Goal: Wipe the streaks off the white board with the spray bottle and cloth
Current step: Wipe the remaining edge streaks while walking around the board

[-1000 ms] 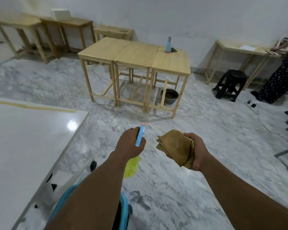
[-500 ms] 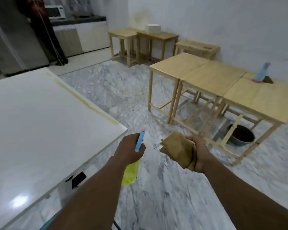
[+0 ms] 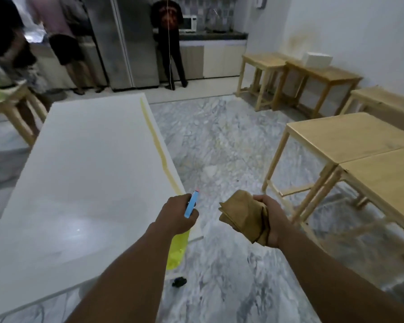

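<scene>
Left grip (image 3: 176, 216) on spray bottle (image 3: 176, 250), right grip (image 3: 269, 220) on cloth (image 3: 241, 215)

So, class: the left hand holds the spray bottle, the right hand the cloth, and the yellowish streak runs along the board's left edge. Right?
No: the head view shows the streak along the right edge of the white board. The left hand holds the spray bottle, the right hand the cloth.

- Left hand (image 3: 176, 215): I log it knuckles up, fingers wrapped round a yellow plastic spray bottle with blue head (image 3: 179, 249); bare forearm extended forward.
- Right hand (image 3: 269, 220): I log it gripping a folded tan cloth (image 3: 243, 215); bare forearm extended forward.
</scene>
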### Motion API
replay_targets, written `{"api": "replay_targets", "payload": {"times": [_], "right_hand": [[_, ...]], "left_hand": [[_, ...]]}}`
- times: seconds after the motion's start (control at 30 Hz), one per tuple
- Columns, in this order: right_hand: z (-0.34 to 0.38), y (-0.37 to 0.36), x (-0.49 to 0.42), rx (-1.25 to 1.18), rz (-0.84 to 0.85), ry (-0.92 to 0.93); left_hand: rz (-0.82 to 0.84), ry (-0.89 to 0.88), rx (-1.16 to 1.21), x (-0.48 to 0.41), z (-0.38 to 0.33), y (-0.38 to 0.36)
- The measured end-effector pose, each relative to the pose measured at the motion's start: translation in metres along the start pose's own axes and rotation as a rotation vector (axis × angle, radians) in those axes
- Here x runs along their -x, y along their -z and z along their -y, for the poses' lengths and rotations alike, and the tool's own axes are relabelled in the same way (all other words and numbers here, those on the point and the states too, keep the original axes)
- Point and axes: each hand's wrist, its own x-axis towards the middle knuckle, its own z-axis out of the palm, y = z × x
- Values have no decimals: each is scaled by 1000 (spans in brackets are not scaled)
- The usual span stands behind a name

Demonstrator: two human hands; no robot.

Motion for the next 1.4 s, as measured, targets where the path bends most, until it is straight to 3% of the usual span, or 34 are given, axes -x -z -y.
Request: {"api": "replay_targets", "payload": {"times": [0.1, 0.23, 0.53, 0.87, 1.4], "right_hand": [[82, -14, -74, 35, 58, -20], [134, -27, -135, 66, 180, -54], [229, -42, -284, 171, 349, -147], [321, -91, -389, 187, 473, -236], [359, -285, -600, 273, 503, -333]], "left_hand": [[-69, 84, 9, -80, -19, 13], [-91, 151, 19, -135, -27, 21], [-122, 269, -51, -256, -45, 12], [-83, 354, -113, -381, -74, 30], [49, 388, -180, -588, 57, 125]]}}
